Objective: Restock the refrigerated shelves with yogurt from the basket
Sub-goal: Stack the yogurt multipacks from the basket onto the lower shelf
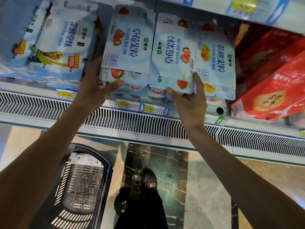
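Two strawberry yogurt multipacks stand side by side on the refrigerated shelf (99,111). My left hand (97,85) grips the near left corner of the left pack (130,43), thumb under its front edge. My right hand (189,96) holds the near right corner of the right strawberry pack (173,52), thumb below and fingers along its side. A yellow peach pack (216,63) stands just right of it. On the floor at lower left sits a dark basket (105,179) with one yogurt pack (85,160) at its far end.
Plain yogurt packs (54,43) fill the shelf to the left, red cartons (272,76) the right. Yellow price tags (123,104) line the shelf edge above a slotted vent grille (132,123). An upper shelf edge (239,9) overhangs. My shoes (145,190) stand on the marble floor.
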